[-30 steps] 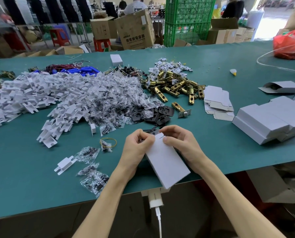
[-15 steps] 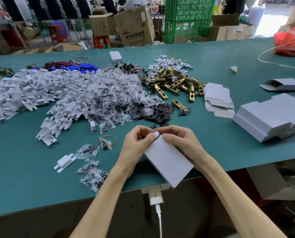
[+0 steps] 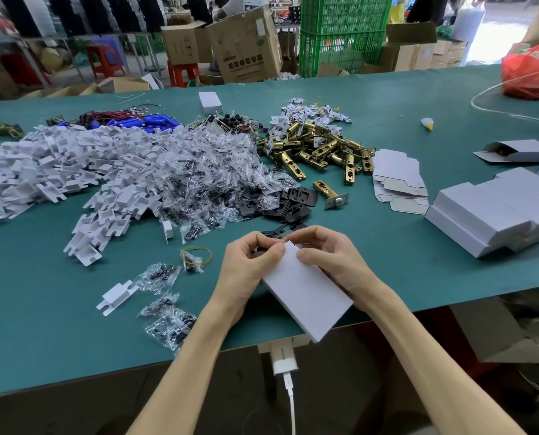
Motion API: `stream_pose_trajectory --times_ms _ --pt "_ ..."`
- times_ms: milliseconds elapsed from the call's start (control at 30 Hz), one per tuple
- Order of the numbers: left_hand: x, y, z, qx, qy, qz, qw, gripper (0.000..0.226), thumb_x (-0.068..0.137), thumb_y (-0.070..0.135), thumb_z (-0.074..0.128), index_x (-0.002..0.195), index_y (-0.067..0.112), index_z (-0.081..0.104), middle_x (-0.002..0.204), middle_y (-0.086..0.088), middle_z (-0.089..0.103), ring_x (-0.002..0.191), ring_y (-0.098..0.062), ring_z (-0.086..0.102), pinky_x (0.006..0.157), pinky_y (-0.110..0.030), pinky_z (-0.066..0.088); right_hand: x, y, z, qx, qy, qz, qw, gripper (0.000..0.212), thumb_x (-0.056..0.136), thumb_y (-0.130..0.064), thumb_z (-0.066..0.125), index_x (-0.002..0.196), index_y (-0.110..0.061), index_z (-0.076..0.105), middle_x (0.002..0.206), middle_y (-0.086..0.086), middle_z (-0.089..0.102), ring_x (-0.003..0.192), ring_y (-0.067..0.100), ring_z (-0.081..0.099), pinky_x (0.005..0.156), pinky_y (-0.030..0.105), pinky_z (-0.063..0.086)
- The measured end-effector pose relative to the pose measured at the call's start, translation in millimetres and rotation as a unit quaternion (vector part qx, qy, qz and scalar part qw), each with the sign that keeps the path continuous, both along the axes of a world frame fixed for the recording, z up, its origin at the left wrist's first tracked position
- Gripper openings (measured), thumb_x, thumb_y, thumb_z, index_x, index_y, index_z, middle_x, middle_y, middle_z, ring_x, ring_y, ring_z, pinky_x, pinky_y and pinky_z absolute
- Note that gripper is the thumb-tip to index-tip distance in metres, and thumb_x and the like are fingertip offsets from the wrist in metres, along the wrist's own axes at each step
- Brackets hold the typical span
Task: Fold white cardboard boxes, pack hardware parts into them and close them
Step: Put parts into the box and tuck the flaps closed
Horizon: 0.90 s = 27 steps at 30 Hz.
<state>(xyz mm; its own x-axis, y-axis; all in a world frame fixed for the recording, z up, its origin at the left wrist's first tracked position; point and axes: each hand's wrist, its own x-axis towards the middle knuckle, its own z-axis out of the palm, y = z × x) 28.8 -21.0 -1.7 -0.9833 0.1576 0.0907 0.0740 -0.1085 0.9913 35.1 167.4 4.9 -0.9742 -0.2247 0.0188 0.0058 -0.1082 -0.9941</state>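
Though close: blk plates (image 3: pixel 302 195) (behind box (image 3: pixel 305 293)).

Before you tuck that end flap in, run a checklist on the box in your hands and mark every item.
1. Grip: left hand and right hand both pinch the far end of the white box: ok.
2. End flap: stands up between the thumbs, not tucked in: not ok.
3. Parts inside: the box walls hide them: cannot tell.
4. Near end closed: that face is out of view: cannot tell.
5. Support: the near end juts past the edge of the table, but both hands hold the box: ok.
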Motion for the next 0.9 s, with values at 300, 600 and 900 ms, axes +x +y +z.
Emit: stream_pose_trajectory --times_ms 300,600,900 --pt "-0.4 1.2 -2.9 -0.004 -0.012 0.023 1.000 0.013 0.079 0.034 0.078 0.077 0.022 0.076 0.091 -0.006 0.077 0.080 -0.014 0.062 0.075 -0.029 0.047 0.0 -1.9 -0.6 0.023 0.027 -0.022 0.999 0.022 0.084 -0.017 0.066 0.104 -0.021 0.074 0.105 0.001 0.075 0.089 0.015 0.070 0.070 0.024 0.056" --pt "3.5 2.1 -0.5 -0.011 -0.006 0.029 1.000 0.018 0.081 0.029 0.075 0.083 0.012 0.069 0.086 -0.002 0.074 0.075 -0.011 0.061 0.068 -0.021 0.048 -0.8 -2.1 -0.8 0.029 0.022 -0.011 0.999 0.031 0.085 -0.021 0.067 0.114 -0.010 0.069 0.108 0.008 0.073 0.089 0.019 0.068 0.074 0.031 0.057" --pt "3.3 1.6 -1.2 -0.012 -0.007 0.025 1.000 0.020 0.081 0.030 0.073 0.081 0.011 0.067 0.081 -0.001 0.070 0.076 -0.014 0.058 0.068 -0.023 0.046 0.1 -1.9 -1.1 0.025 0.018 -0.017 0.999 0.027 0.085 -0.019 0.068 0.110 -0.012 0.070 0.103 0.003 0.074 0.085 0.016 0.069 0.070 0.026 0.056"
